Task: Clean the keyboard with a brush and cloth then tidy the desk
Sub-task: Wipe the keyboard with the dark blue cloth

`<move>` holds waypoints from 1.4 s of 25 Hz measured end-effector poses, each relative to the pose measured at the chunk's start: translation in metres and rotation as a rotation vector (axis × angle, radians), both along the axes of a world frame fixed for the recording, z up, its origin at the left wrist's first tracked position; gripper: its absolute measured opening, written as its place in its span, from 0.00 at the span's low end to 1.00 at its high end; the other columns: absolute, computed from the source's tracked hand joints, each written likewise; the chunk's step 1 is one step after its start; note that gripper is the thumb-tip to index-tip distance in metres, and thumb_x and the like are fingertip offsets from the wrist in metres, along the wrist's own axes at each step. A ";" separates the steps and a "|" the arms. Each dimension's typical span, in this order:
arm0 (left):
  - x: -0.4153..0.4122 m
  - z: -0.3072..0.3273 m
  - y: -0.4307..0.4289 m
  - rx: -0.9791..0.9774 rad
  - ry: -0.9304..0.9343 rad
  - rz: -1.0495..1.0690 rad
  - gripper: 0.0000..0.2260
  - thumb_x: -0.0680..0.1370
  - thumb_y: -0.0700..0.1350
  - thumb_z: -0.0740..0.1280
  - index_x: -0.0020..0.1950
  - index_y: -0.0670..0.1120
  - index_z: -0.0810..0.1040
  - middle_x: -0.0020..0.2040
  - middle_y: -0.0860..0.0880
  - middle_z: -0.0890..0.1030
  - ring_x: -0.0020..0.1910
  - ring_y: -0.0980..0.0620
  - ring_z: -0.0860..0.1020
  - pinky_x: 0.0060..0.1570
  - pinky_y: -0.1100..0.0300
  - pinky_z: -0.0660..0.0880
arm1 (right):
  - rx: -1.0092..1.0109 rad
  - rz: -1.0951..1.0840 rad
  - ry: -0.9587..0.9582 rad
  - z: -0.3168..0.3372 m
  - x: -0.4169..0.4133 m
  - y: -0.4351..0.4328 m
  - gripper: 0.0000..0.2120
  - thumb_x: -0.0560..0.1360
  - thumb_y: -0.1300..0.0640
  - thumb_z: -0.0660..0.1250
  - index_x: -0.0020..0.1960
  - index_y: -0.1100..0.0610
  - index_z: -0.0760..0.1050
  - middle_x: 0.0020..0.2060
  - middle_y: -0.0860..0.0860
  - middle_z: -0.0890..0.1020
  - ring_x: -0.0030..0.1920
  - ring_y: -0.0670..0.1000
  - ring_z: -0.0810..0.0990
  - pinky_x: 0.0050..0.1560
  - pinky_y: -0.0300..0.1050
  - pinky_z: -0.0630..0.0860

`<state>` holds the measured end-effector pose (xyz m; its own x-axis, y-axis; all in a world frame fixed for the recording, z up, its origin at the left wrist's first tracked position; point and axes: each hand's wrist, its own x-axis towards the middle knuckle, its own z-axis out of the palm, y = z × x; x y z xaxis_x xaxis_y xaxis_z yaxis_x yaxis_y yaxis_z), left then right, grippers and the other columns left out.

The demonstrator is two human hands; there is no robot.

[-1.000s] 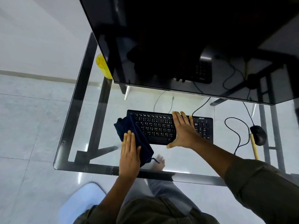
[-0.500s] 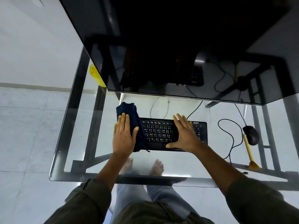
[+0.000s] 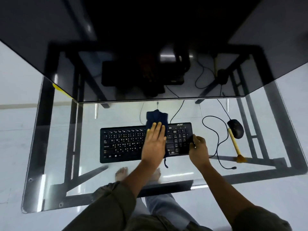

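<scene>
The left hand lies flat, fingers straight and together, pressing a dark blue cloth onto a black keyboard. It sits right of the keyboard's middle, between the letter keys and the number pad. The cloth is folded into a narrow strip running across the keyboard from front to back. Its far end sticks out past the back edge onto the glass, and a thin cord from its near end trails past the front edge. The right hand is at the keyboard's right end, fingers curled round that edge, gripping it. The keyboard lies flat near the middle of a clear glass worktop, its long side facing the person. To its right, apart from it, a brush with a pale yellow handle lies on the glass, bristles toward the person. The handle's far end is just beside a black mouse. A thin black cable loops on the glass between keyboard and brush. A large dark monitor hangs over the back of the worktop and dimly reflects the keyboard. Through the glass show the black frame, the person's bare feet and a pale tiled floor.
</scene>
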<state>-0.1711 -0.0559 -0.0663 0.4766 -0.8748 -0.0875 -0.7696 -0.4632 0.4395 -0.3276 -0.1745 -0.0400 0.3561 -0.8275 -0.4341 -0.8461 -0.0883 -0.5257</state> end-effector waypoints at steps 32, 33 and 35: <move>-0.022 0.055 -0.049 -0.117 0.679 0.014 0.24 0.77 0.32 0.59 0.72 0.48 0.72 0.70 0.47 0.75 0.70 0.51 0.73 0.71 0.67 0.63 | 0.310 -0.248 -0.463 0.038 -0.007 -0.003 0.14 0.77 0.51 0.71 0.59 0.56 0.78 0.51 0.52 0.85 0.53 0.53 0.83 0.56 0.54 0.80; -0.009 0.067 -0.050 -0.117 0.621 -0.006 0.28 0.75 0.30 0.59 0.73 0.50 0.71 0.70 0.48 0.74 0.70 0.53 0.71 0.71 0.64 0.65 | 0.220 -0.180 -0.418 0.039 -0.007 0.000 0.12 0.77 0.55 0.69 0.60 0.56 0.77 0.50 0.52 0.84 0.51 0.53 0.83 0.55 0.56 0.80; 0.013 0.097 -0.057 -0.135 0.467 -0.161 0.34 0.71 0.29 0.60 0.75 0.53 0.66 0.75 0.52 0.65 0.74 0.57 0.63 0.72 0.64 0.64 | 0.172 -0.077 -0.420 0.052 -0.006 0.004 0.08 0.80 0.59 0.65 0.59 0.56 0.75 0.49 0.52 0.83 0.49 0.51 0.82 0.53 0.55 0.79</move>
<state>-0.1584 -0.1132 0.0306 0.2721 -0.9521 -0.1397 -0.5340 -0.2702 0.8012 -0.3335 -0.1702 0.0120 0.4708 -0.7869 -0.3988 -0.5569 0.0855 -0.8262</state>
